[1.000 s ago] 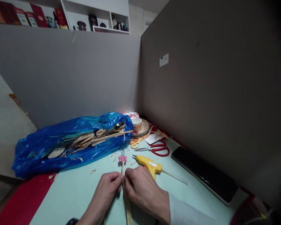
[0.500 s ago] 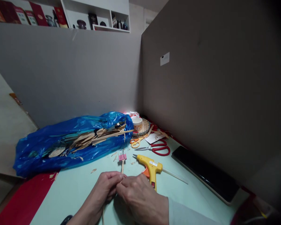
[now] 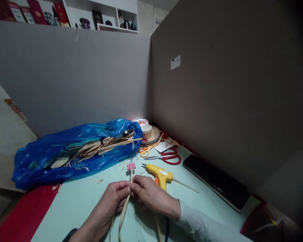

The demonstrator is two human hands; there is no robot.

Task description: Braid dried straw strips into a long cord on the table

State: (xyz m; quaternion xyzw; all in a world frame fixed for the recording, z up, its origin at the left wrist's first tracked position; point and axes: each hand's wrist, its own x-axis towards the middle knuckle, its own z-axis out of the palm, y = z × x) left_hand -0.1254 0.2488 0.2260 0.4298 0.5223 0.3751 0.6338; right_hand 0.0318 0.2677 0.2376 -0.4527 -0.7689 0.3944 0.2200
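A pink binder clip (image 3: 131, 166) on the table grips the far end of some pale straw strips (image 3: 125, 210). Below the clip, my left hand (image 3: 117, 195) pinches the strips between thumb and fingers. My right hand (image 3: 147, 193) meets it from the other side, its fingers closed on the strips too. Loose strip ends hang down toward me beneath both hands. Just beyond my right hand lies a yellow hot glue gun (image 3: 161, 174) with a glue stick out of its back.
Red-handled scissors (image 3: 170, 157), orange scissors (image 3: 145, 150), a paper cup (image 3: 146, 131) and a woven tray (image 3: 155, 134) stand farther back. A blue plastic bag (image 3: 47, 148) of dried leaves lies left; a black flat device (image 3: 214, 181) lies right. Grey partitions (image 3: 91, 74) rise behind.
My right hand has turned and shifted up toward the clip, its fingers straighter. More of the strips now shows below the hands. The view has moved slightly.
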